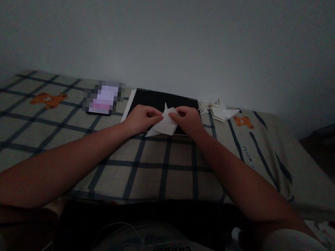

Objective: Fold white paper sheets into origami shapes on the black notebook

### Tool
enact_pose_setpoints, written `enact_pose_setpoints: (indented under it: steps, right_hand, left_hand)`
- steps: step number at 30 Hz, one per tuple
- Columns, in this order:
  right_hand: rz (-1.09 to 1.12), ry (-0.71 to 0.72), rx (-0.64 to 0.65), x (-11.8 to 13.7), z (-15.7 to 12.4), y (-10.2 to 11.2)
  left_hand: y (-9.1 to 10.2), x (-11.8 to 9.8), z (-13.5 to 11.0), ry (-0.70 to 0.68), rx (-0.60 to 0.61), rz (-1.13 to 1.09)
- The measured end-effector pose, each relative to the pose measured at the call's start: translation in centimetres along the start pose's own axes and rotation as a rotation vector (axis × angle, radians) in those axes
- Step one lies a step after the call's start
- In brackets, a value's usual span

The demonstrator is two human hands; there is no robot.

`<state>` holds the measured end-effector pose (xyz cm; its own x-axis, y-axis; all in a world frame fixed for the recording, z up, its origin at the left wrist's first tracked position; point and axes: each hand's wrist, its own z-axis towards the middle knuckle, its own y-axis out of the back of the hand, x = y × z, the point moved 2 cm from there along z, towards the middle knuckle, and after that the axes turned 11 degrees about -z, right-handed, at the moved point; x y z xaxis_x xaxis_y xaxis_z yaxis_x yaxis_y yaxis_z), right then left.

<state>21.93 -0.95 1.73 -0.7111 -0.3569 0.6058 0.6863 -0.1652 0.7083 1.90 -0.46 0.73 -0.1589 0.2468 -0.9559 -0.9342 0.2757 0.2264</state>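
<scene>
A folded white paper piece with pointed corners is held between both my hands over a black pad. My left hand pinches its left side, fingers closed on the paper. On the right edge, my right hand pinches it from above. Both forearms reach across the checked cloth covering the surface.
A phone with a lit screen lies left of the black pad. Several folded white paper pieces sit right of the pad near the wall. Orange bear prints mark the cloth at left and right. The cloth's right edge drops off near a dark piece of furniture.
</scene>
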Motion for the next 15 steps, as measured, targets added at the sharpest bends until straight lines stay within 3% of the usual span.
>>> enact_pose_setpoints:
  steps: [11, 15]
  right_hand:
    - [-0.033, -0.021, -0.037, -0.44, 0.17, 0.14]
    - [-0.045, 0.011, -0.081, -0.54, 0.21, 0.14]
  left_hand:
    - [0.03, -0.29, -0.03, -0.24, -0.017, 0.182]
    - [-0.05, -0.25, -0.19, -0.307, 0.06, 0.266]
